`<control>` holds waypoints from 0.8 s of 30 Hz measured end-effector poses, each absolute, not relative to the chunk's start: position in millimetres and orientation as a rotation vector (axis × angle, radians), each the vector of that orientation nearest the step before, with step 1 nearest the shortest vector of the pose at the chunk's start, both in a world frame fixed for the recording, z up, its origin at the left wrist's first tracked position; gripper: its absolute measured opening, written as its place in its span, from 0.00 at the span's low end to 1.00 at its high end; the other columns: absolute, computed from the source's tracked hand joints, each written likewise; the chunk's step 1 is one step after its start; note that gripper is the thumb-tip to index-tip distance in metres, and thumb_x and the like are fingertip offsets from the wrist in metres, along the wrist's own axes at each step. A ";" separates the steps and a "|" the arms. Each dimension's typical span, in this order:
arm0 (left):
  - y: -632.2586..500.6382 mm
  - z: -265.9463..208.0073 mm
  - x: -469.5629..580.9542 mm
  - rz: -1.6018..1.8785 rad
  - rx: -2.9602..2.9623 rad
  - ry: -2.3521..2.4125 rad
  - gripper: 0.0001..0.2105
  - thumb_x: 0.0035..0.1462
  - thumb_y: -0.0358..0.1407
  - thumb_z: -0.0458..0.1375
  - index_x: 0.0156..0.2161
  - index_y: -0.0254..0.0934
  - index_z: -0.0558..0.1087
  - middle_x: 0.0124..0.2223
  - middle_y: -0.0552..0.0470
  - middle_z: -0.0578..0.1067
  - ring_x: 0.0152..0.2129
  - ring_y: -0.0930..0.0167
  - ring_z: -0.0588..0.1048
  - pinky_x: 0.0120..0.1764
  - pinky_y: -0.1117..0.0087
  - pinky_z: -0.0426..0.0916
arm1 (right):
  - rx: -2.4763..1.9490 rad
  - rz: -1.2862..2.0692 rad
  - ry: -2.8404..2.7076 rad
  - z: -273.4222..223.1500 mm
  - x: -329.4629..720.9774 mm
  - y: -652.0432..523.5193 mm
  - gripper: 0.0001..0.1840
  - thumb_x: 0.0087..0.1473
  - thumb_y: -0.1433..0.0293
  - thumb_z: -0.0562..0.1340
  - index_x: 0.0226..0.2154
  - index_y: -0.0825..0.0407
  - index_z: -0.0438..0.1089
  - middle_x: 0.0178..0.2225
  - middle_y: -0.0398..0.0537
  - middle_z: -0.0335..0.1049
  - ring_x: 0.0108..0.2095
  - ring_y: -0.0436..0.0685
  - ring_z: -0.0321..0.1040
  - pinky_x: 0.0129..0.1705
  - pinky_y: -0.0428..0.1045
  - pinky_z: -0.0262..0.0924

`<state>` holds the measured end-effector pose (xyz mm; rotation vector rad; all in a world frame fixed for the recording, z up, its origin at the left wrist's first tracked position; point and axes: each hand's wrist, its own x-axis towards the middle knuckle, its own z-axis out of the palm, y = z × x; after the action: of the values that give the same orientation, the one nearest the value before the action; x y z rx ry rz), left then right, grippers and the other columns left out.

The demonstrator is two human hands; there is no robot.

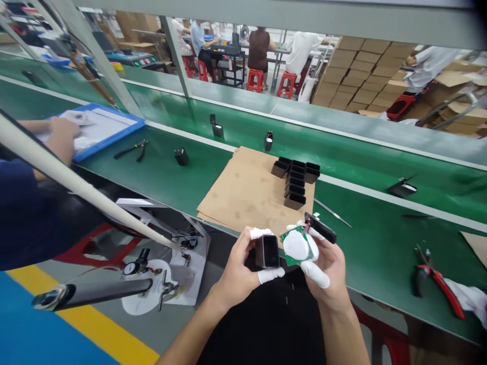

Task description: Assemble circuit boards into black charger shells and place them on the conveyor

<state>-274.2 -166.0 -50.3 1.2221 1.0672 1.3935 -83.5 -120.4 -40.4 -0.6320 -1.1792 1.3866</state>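
Note:
White finger cots cover fingertips on both my hands. My left hand (243, 266) grips a small black rectangular case (268, 251), its dark open end facing me. Close beside it, my right hand (329, 266) pinches a green circuit board (291, 261) with a round white pad (296, 245) on its face. A black lid-like part (320, 228) hangs on short wires above the board, near my right fingers. Case and board are apart. Beyond my hands, several black cases (296, 182) stand in a T-shaped cluster on a brown cardboard sheet (243, 187).
Red-handled pliers (443, 289) lie at right, tweezers (333, 212) beside the cardboard. Assembled black units (402, 187) sit along the green belt (353, 162). At left, a co-worker's arm (61, 137) reaches over a blue tray (110, 142) near black pliers (133, 149). A pale hose (87, 182) crosses diagonally.

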 end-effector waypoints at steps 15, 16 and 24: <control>-170.8 -54.7 -230.0 1.416 1.320 0.849 0.35 0.43 0.35 0.81 0.57 0.43 0.74 0.53 0.46 0.73 0.53 0.61 0.77 0.58 0.64 0.73 | -0.677 1.214 -1.232 -31.3 -31.4 -162.3 0.32 0.52 0.64 0.79 0.59 0.44 0.76 0.54 0.55 0.80 0.53 0.68 0.80 0.57 0.63 0.77; -171.6 -55.0 -230.0 1.420 1.287 0.834 0.37 0.42 0.34 0.81 0.58 0.44 0.73 0.54 0.46 0.74 0.53 0.61 0.78 0.58 0.63 0.74 | -0.677 1.223 -1.209 -31.1 -29.4 -163.6 0.32 0.53 0.62 0.78 0.59 0.45 0.76 0.54 0.56 0.80 0.53 0.70 0.80 0.57 0.65 0.77; -163.4 -51.4 -240.7 1.026 0.647 0.150 0.19 0.49 0.47 0.67 0.40 0.34 0.76 0.32 0.45 0.79 0.17 0.68 0.76 0.15 0.74 0.64 | -0.651 1.236 -1.167 -27.7 -23.6 -172.1 0.34 0.54 0.58 0.76 0.61 0.45 0.73 0.51 0.57 0.80 0.52 0.73 0.80 0.58 0.72 0.74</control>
<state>-240.7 -163.4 -51.4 0.6468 0.1500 1.0264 -23.6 -172.1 -27.7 -0.6505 -1.1669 1.2359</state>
